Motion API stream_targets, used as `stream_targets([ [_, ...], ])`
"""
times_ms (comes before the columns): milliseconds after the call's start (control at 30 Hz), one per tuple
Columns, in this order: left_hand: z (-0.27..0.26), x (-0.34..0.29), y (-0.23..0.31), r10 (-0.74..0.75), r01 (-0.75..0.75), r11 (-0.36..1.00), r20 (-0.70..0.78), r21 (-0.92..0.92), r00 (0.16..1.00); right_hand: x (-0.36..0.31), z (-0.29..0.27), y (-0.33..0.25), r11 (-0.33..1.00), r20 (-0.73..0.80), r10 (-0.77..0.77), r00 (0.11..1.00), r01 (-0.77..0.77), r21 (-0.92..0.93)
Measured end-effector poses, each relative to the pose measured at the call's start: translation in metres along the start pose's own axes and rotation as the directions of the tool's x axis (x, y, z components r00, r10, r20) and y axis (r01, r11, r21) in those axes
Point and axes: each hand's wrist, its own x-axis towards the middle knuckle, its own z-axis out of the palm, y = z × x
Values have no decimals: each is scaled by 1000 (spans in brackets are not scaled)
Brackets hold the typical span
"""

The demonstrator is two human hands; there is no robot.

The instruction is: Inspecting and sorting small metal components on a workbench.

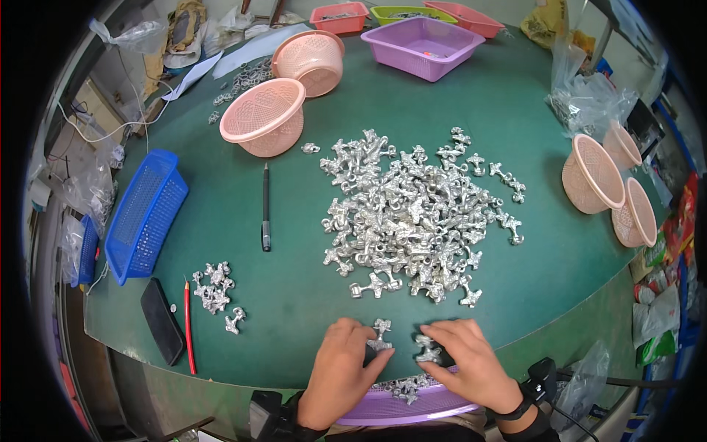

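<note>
Near the table's front edge, my left hand (340,370) has thumb and forefinger closed on a small silver metal casting (381,334). Opposite it, my right hand (471,362) pinches another silver metal casting (427,349) between thumb and fingers. Below both hands, a purple basket (412,412) against my body has several of the same castings (406,387) in it. A large heap of these castings (420,217) lies beyond my hands in the middle of the table, with loose ones around its rim. To the left sits a small separate cluster of castings (213,286).
On the left lie a black phone (162,322), a red pencil (188,328), a black pen (266,210) and a blue basket (147,214). Pink baskets (265,118) stand at the far left and right. A purple tub (423,48) is at the back of the green table (294,342).
</note>
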Motion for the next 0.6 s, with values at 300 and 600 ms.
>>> stream_targets([
  [300,-4,-6,3,-319,434,758,304,-487,898,0,14,-7,992,-57,122,991,-124,-26],
  [600,-11,-8,8,-29,631,130,633,-765,773,-13,7,-2,329,98,433,896,-259,908],
])
